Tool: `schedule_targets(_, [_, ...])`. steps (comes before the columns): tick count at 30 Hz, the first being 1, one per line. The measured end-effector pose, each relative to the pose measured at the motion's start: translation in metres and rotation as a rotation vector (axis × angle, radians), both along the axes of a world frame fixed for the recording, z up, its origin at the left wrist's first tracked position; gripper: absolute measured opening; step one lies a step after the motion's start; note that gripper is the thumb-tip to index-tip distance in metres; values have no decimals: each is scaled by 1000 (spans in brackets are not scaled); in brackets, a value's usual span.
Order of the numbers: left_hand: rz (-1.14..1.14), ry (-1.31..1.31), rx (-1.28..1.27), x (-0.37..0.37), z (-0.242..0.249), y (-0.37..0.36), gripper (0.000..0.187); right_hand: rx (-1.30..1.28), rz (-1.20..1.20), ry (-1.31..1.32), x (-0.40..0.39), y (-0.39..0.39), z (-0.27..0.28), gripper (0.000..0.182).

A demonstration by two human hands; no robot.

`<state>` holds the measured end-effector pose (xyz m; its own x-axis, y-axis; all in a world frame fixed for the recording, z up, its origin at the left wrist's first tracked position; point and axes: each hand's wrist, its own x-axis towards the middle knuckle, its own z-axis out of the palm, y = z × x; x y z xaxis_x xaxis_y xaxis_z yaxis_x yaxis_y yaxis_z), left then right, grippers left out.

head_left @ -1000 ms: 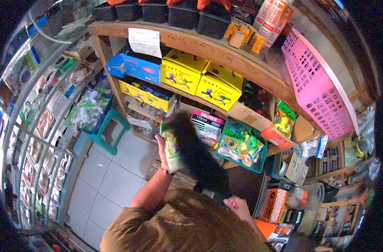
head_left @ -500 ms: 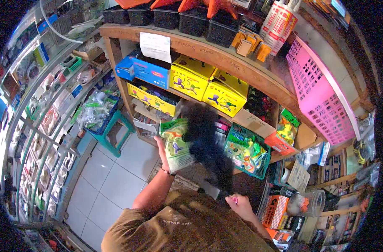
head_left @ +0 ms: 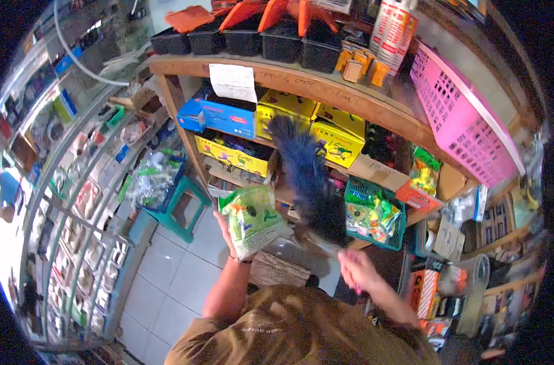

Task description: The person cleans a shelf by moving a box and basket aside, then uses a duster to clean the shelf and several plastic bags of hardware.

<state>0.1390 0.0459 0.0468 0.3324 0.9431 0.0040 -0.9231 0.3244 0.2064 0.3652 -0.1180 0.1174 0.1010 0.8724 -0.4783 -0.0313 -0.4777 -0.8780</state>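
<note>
My left hand (head_left: 226, 231) holds a green and white plastic packet (head_left: 252, 220) from its left side, in front of the shelf. My right hand (head_left: 357, 271), slightly blurred, is closed round the thin handle of a dark blue feather duster (head_left: 310, 176). The duster's feathers slant up and left from the hand, past the right side of the packet, and cover parts of the yellow boxes (head_left: 339, 143) on the shelf. The duster does not visibly touch the packet.
A wooden shelf (head_left: 289, 76) holds a blue box (head_left: 225, 117), black bins (head_left: 227, 42) and a pink basket (head_left: 465, 115). To its right sits a green basket (head_left: 374, 213) of packets. A teal stool (head_left: 182, 213) with bagged goods stands left, beside a glass case (head_left: 76, 219).
The packet has tilted and shows more of its face. My right hand has moved right and a little up with the duster, whose feathers have swung. The view has shifted slightly.
</note>
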Motion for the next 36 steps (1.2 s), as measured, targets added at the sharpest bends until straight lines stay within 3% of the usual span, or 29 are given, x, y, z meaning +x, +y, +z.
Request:
schedule_targets(3, [-77, 61, 41, -18, 24, -27, 74, 124, -27, 75, 1, 64, -4, 35])
schedule_targets(5, [-55, 184, -33, -30, 2, -34, 79, 284, -28, 74, -11, 118, 21, 32])
schedule_targets(7, [-19, 307, -102, -38, -6, -41, 84, 282, -77, 263, -10, 184, 31, 26])
schedule_targets(8, [-120, 276, -71, -40, -3, -47, 86, 346, -37, 401, -5, 218, 29, 27])
schedule_targets(10, [-238, 275, -40, -41, -5, -55, 88, 400, -259, 562, -5, 270, 36, 29])
schedule_targets(12, [-284, 360, -82, -43, -10, -61, 90, 343, -359, 492, -9, 273, 39, 35])
schedule_targets(13, [-306, 351, -59, -43, -11, -63, 84, 357, -330, 263, -11, 260, 34, 48])
schedule_targets(14, [-329, 395, -61, -45, -21, -64, 84, 561, -493, -246, -25, 233, 26, 58])
schedule_targets(15, [-295, 433, -133, -47, -37, -62, 83, 702, -559, -463, -36, 209, -2, 57])
schedule_targets(16, [-269, 470, -201, -47, -46, -59, 81, 821, -469, -762, -44, 173, -18, 52])
schedule_targets(17, [-316, 495, -188, -42, -47, -58, 74, 888, -443, -887, -61, 141, -45, 46])
schedule_targets(18, [-367, 529, -180, -31, -46, -53, 74, 826, -386, -441, -75, 104, -36, 46])
schedule_targets(20, [-361, 843, -30, 0, -49, -42, 64, 636, -123, -481, -87, 57, -42, 58])
schedule_targets(21, [-554, 522, -77, 16, -48, -37, 52, 671, -92, -467, -87, 44, -54, 61])
schedule_targets(22, [-369, 815, 187, 47, -29, -47, 50, 712, -167, -544, -82, 34, -55, 60])
schedule_targets(25, [-709, 754, 236, 103, -45, -11, 60, 735, -360, -710, -49, 31, -86, 61])
schedule_targets(26, [-767, 800, 324, 128, -18, -22, 65, 807, -454, -670, -34, 29, -90, 59])
schedule_targets(28, [-777, 1091, 497, 160, 8, -32, 69, 886, -566, -623, 1, 23, -94, 57])
schedule_targets(30, [-683, 1011, 846, 184, 12, -27, 72, 1029, -654, -548, 38, 15, -89, 55])
schedule_targets(32, [-342, 1232, 1167, 216, 36, -31, 78, 1047, -727, -499, 70, 17, -83, 48])
schedule_targets(34, [-426, 1160, 973, 243, 54, -27, 70, 1318, -842, -18, 97, 27, -73, 45])
schedule_targets(35, [-555, 1072, 873, 254, 65, -24, 62, 1331, -838, -9, 108, 31, -62, 45])
schedule_targets(36, [-679, 981, 770, 262, 74, -22, 55, 1334, -830, 181, 119, 33, -47, 43])
